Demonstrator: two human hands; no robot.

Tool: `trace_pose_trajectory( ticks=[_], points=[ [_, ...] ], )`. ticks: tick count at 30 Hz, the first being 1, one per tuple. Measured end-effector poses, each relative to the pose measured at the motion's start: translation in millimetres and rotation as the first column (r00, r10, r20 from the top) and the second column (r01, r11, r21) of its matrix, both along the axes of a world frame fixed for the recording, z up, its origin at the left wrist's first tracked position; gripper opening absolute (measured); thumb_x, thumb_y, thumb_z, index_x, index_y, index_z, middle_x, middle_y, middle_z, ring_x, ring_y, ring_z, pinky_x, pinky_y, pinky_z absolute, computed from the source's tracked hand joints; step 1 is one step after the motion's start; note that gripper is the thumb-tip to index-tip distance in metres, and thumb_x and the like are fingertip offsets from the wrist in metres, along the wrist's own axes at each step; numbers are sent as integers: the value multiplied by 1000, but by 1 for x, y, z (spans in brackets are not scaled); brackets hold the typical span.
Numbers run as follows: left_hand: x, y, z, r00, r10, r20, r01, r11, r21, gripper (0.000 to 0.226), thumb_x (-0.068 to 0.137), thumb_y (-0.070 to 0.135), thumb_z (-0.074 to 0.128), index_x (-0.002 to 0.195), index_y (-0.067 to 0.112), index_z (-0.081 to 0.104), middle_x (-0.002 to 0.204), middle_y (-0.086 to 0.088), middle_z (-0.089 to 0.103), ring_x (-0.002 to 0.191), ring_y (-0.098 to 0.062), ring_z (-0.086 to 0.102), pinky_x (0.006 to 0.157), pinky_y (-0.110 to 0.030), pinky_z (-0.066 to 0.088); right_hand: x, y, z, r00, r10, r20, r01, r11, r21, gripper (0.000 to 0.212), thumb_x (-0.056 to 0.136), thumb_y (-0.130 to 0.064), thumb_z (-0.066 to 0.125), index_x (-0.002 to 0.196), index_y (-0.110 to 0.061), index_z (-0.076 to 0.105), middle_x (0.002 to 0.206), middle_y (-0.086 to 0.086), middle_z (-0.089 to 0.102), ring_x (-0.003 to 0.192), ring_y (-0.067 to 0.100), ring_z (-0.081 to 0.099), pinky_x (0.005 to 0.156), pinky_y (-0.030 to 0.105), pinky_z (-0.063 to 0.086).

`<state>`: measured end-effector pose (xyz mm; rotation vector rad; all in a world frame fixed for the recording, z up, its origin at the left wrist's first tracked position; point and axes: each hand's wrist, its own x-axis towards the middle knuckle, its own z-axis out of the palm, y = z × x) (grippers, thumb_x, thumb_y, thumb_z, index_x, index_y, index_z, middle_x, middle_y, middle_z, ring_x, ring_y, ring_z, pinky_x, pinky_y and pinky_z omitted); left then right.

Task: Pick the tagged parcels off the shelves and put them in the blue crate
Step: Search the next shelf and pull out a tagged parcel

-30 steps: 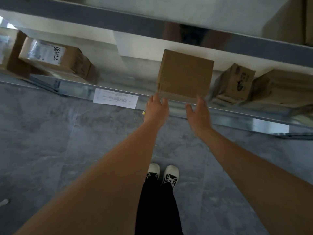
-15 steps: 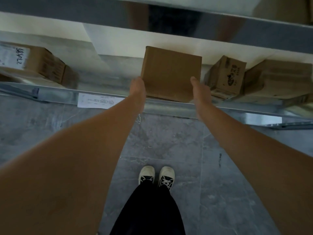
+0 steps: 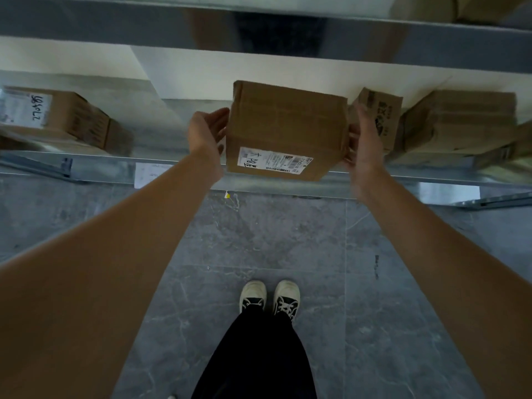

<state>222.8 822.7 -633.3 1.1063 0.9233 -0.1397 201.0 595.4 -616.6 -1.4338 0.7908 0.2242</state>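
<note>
A brown cardboard parcel (image 3: 285, 122) with a white shipping label on its near face is held between both my hands, tipped toward me over the front edge of the low metal shelf (image 3: 100, 168). My left hand (image 3: 205, 133) presses its left side, fingers curled around the edge. My right hand (image 3: 364, 136) presses its right side, slightly blurred. The blue crate is not in view.
Another labelled box (image 3: 54, 119) lies on the shelf at left. A small printed box (image 3: 380, 116) and a larger box (image 3: 457, 125) sit right of the held parcel. A paper tag (image 3: 148, 174) hangs on the shelf rail. An upper shelf beam (image 3: 115, 27) overhangs. My feet stand on grey tiles.
My hands moved from the parcel's lower corners to grip both its sides. The parcel has tipped and slid forward off the shelf, showing its labelled face.
</note>
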Motion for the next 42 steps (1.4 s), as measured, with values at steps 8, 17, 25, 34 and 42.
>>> trace_pose_trajectory(
  ticks=[8,17,25,34,42],
  points=[
    [-21,-16,-4,944,-313,-104,324,940,108,30,92,27,34,69,22,53,51,15,60,58,-10,57,54,-20,43,-21,-11,-6,996,62,-57,-61,998,10,49,85,-66,52,117,-29,60,115,-3,66,109,16,59,87,36,47],
    [-38,-19,-10,905,-412,-109,419,907,53,54,101,47,22,103,25,72,88,2,77,78,-13,74,68,-33,61,-26,-13,-13,996,81,-41,-83,995,-62,67,82,-57,61,137,-21,45,124,0,59,114,20,56,99,46,47],
    [-34,-17,-11,922,-366,-127,387,890,241,38,100,19,32,121,21,63,111,1,69,105,-17,61,95,-36,49,-28,2,-28,968,240,-72,-248,958,-143,12,94,-34,54,102,-27,58,98,-12,61,87,2,56,69,23,42],
    [-4,22,-31,935,-324,-141,352,825,443,44,91,0,34,117,22,62,95,14,63,85,-3,54,66,-11,39,-1,40,-49,925,372,-78,-372,928,26,20,98,-31,50,117,-30,53,95,-22,56,86,-6,51,74,22,39],
    [-8,25,-64,923,-310,-230,386,749,538,53,99,5,33,149,22,31,146,-5,44,131,-25,44,109,-35,36,8,51,-64,875,475,-91,-475,880,26,35,95,-27,54,129,-20,53,114,-5,59,101,10,54,78,25,37]
  ],
)
